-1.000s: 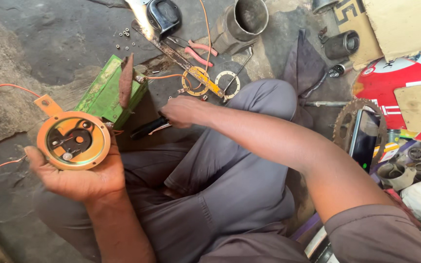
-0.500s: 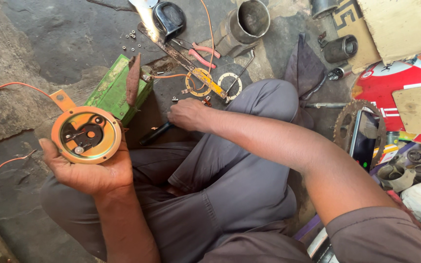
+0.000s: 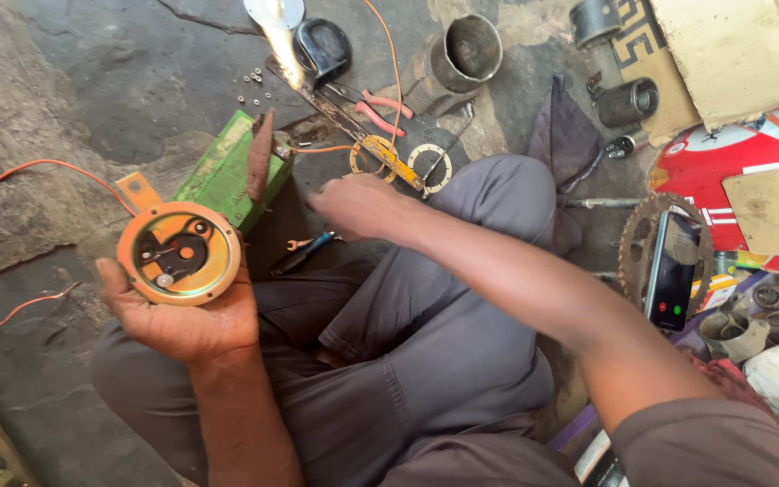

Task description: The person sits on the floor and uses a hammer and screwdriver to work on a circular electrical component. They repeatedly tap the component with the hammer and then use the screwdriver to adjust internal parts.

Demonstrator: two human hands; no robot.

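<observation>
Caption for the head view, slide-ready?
Left hand holds orange round part; right hand reaches over tools on the floor.

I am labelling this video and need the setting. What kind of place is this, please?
Probably an informal repair workshop for small vehicles or machines, with work done on the ground. Signs: a toothed sprocket, metal cylinder sleeves, pliers and loose parts on the concrete floor, and the round orange mechanism in the left hand.

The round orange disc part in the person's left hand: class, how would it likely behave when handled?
The round orange disc part looks like rigid metal, so probably stiff and fairly heavy for its size. Its trailing orange wire looks floppy and may snag. Set on edge, it could roll.
</observation>
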